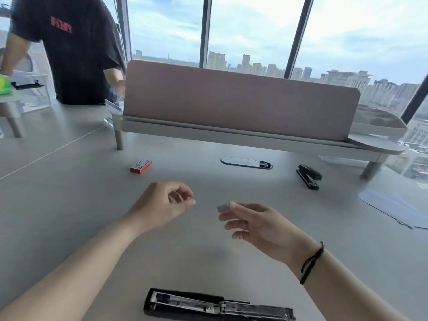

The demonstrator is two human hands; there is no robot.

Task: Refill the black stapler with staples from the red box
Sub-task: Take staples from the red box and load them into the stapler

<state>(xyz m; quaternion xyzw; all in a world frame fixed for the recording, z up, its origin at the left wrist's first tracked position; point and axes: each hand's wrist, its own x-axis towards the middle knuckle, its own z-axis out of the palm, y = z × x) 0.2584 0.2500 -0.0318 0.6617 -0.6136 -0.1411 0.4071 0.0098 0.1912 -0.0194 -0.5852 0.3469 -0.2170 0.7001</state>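
Note:
A black stapler lies opened flat on the grey table near me, its metal staple channel facing up. The red box rests farther back on the left, closed as far as I can tell. My right hand hovers above the table's middle, pinching a small grey strip of staples between thumb and forefinger. My left hand is just to its left, fingers loosely curled and holding nothing.
A second black stapler sits closed at the right. A cable port is set in the table under a raised shelf with a pink divider. Papers lie at far right. A person in a black shirt stands back left.

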